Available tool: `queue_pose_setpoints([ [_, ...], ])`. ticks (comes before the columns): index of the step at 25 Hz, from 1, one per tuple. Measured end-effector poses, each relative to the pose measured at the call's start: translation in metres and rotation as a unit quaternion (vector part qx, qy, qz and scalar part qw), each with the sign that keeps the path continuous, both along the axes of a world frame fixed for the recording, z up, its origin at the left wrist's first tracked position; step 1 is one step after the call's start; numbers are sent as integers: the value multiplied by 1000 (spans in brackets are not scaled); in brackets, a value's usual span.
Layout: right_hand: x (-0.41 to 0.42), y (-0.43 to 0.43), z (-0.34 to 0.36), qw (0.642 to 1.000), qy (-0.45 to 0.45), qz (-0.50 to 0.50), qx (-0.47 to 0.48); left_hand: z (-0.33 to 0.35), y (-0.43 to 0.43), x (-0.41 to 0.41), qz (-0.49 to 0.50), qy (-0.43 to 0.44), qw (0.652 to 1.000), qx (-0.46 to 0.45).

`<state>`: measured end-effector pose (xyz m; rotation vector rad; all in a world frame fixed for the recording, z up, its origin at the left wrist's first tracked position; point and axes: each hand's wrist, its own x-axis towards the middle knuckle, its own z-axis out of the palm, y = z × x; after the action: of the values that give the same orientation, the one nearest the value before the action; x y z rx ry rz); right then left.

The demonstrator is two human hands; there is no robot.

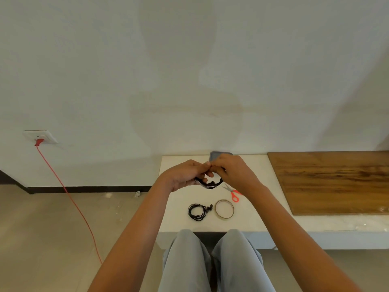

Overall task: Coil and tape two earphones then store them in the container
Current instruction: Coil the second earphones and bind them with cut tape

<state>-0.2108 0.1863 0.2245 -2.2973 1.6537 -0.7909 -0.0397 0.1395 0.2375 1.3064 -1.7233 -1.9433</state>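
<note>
Both your hands, left hand [185, 173] and right hand [233, 171], pinch a coiled black earphone [209, 183] above the desk [181, 209], beyond the tape roll [224, 209].

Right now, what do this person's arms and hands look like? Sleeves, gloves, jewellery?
The left arm and right arm are bare up to the picture's edge: no sleeves show. The left hand and right hand wear no gloves, and neither wrist carries a watch or bracelet. Light blue-grey trousers cover the knees.

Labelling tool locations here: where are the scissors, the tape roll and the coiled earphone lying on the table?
scissors [233, 194], head view, on the red handle.
tape roll [224, 217], head view, on its near rim.
coiled earphone [209, 207], head view, on its earbuds.
</note>
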Motion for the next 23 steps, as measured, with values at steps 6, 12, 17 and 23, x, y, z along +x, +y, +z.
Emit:
queue_pose_setpoints([
  [6,-12,-14,-28,993,-114,23,31,-37,-2,-10,77,118,986,85],
  [12,-12,-18,-94,876,-415,-78,232,-96,-2,-28,223,29,974,-1],
  [17,-27,-10,-206,890,-167,-272,326,-138,-9,-26,354,34,932,63],
  [23,-13,-19,-267,896,20,-253,365,-161,-22,-21,378,96,910,140],
])
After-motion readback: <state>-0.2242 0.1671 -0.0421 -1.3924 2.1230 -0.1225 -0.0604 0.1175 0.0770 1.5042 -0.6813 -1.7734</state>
